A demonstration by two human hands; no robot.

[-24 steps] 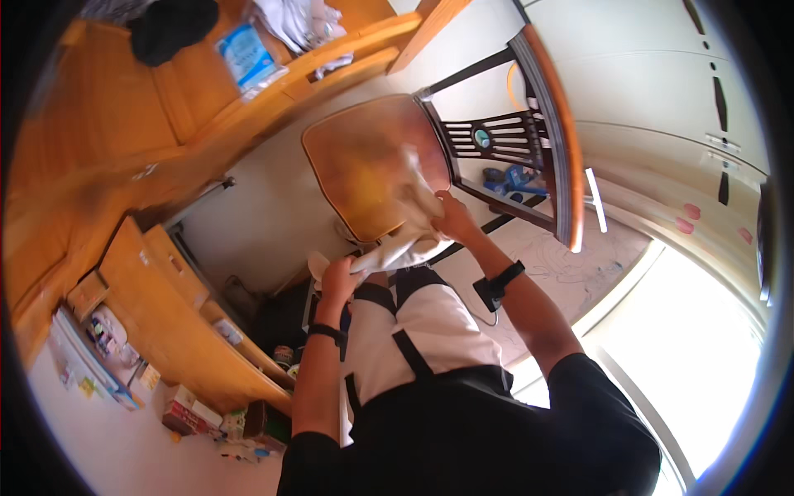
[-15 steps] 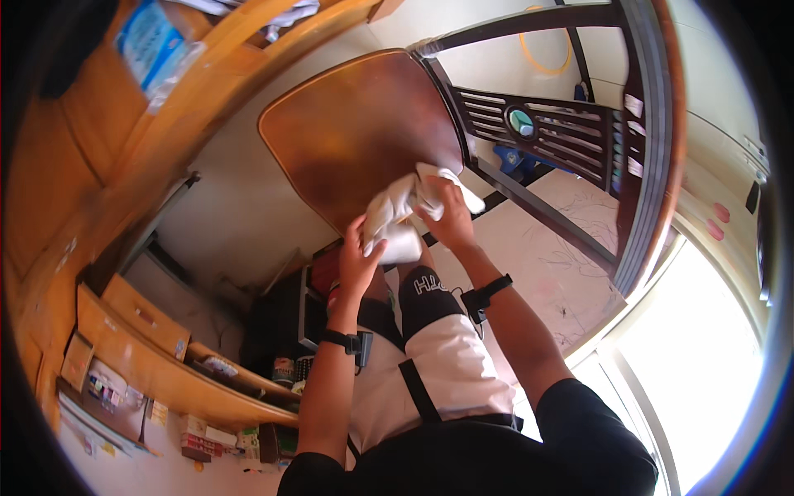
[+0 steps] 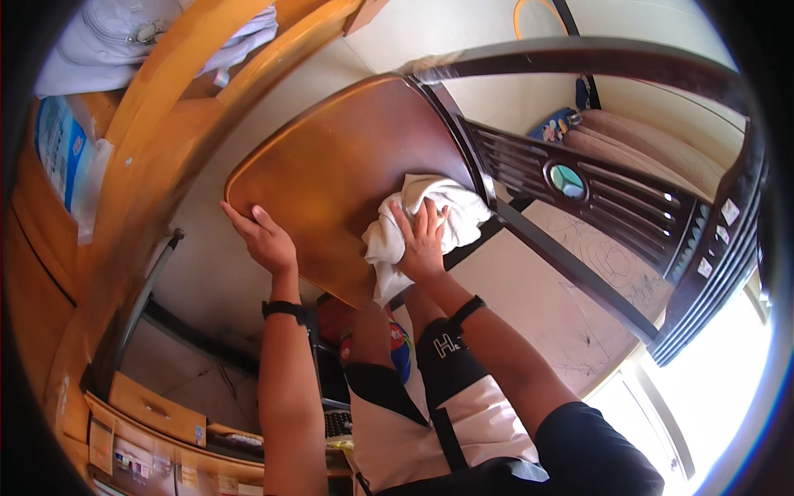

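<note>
A wooden chair with a glossy brown seat (image 3: 331, 157) and a dark slatted backrest (image 3: 538, 165) is in front of me. A crumpled white cloth (image 3: 385, 240) lies on the seat near the backrest, one corner hanging over the near edge. My right hand (image 3: 424, 248) holds the cloth down from above, fingers somewhat apart and bent into its folds. My left hand (image 3: 269, 242) is open at the seat's left edge, fingers stretched and thumb apart. I cannot tell how firmly it touches the edge.
Wooden shelving (image 3: 157, 149) with a blue-and-white package (image 3: 62, 157) and a pale bag (image 3: 99, 50) stands at the left. Wooden drawers (image 3: 157, 413) are at the lower left. A dark metal bar (image 3: 149, 289) runs low beside them. Bright glass (image 3: 711, 380) lies at the right.
Both hands held the cloth above the seat's near edge. Now the left hand has let go and moved to the seat's left edge, while the right presses the cloth onto the seat. The view has shifted.
</note>
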